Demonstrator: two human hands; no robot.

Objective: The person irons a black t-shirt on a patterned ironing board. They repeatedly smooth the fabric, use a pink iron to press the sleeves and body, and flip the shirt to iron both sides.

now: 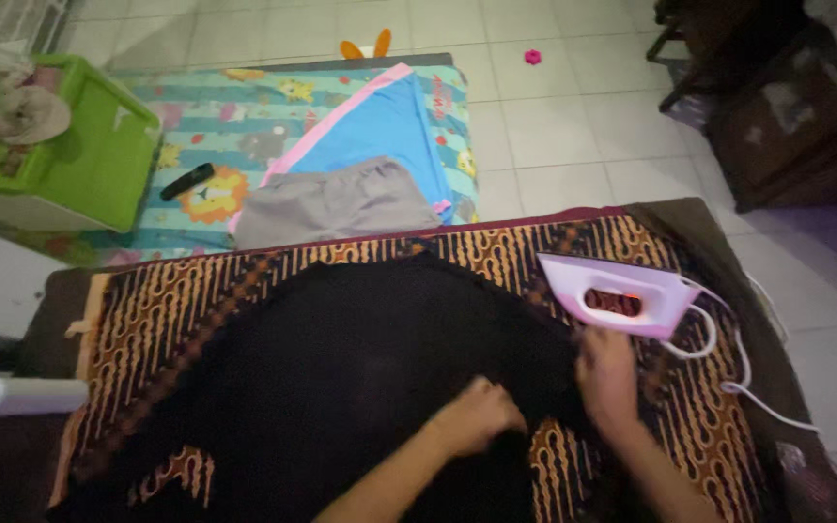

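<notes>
Black fabric garment (341, 368) lies flat on patterned brown batik cloth (176, 300). I keep left hand (477, 416) bunched pinching fabric, right hand (607, 373) pressed flat, fingers together; advise pulling taut. White-lilac iron (622, 295) parked far right.

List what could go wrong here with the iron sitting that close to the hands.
1. The iron rests on the patterned cloth right beside the right hand; a sideways move may brush it and burn skin.
2. If hot, the iron could scorch the cloth beneath it.
3. Its white cord loops near the edge; a snag might drag it while both hands, the left hand too, smooth the black garment.
</notes>
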